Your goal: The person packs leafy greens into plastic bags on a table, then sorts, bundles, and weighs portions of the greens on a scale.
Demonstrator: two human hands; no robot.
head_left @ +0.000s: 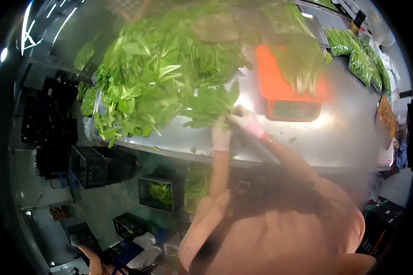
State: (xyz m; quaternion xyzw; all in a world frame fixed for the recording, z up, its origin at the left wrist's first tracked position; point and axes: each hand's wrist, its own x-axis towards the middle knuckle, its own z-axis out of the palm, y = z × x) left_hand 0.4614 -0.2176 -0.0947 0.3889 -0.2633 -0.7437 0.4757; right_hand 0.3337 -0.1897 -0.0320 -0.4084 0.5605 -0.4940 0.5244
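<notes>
A bunch of leafy greens [211,107] is held just above the metal table [170,142], its leaves pointing left and up. My left hand [221,134], in a white glove with a pink cuff, is closed around the bunch near its stems. My right hand [245,123], gloved the same way, pinches at the stem end close beside it. A large heap of loose greens [156,68] lies to the left. Right of my hands stands an orange scale [291,110] with another bunch of greens [300,64] on its tray. Blur softens the fingertips.
Bagged greens [365,64] lie at the table's far right, near a brown board [386,120]. On the floor at left are black crates [89,166] and a crate with greens [159,193]. Another person's arm [92,259] shows at lower left.
</notes>
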